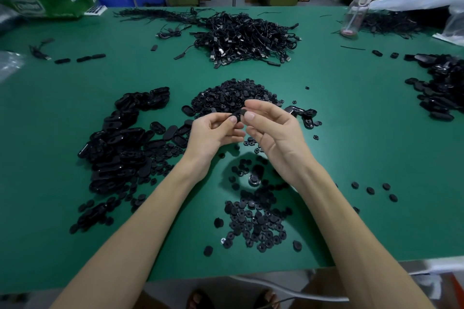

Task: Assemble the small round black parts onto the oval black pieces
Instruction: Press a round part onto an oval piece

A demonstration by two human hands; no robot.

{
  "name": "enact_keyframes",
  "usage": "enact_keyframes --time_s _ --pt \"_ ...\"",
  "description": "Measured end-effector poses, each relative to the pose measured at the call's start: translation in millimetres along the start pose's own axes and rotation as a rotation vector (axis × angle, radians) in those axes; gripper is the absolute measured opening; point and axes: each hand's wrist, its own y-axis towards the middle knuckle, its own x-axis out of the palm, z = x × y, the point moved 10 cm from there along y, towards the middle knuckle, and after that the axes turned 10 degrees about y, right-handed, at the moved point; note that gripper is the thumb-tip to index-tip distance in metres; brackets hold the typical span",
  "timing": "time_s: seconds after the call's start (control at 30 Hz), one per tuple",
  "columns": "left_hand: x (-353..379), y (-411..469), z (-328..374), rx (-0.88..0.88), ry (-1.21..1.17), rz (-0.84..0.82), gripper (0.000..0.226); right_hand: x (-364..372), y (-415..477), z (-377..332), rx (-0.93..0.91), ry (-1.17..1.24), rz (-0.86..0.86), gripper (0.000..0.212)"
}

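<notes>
- Lying nearest on the table (50, 208), small round black parts (253, 223): light, stiff, likely best pinched by the rim.
- Left hand (213, 133) and right hand (273, 130) together pinch one black piece (238, 113) above mid-table.
- Oval black pieces (120, 138) heaped left; cables (246, 35) far.

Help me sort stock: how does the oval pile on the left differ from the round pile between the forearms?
The oval pile holds longer pieces; the round pile holds small discs. The oval pile is heaped and overlapping; the round pile lies flatter and looser. Both are black, on the green table.
</notes>
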Motion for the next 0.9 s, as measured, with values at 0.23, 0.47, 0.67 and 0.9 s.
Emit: enact_keyframes --time_s 0.23,0.47,0.67,0.9 --pt "2.1 0.7 0.2 0.014 0.008 -0.012 0.024 9.0 1.0 2.7 0.025 0.027 -0.081 0.019" --pt "0.8 2.2 -0.7 0.021 0.035 0.0 0.02 -1.7 2.8 0.2 -0.034 -0.022 -0.001 0.016" --pt "0.1 2.2 -0.8 0.033 0.058 0.011 0.013 -15.0 -2.6 -19.2 -0.285 -0.764 0.23 0.016" --pt "4.5 0.5 1.6 0.045 0.101 -0.018 0.018 -11.6 -6.0 -24.6 -0.349 -0.964 0.276 0.013"
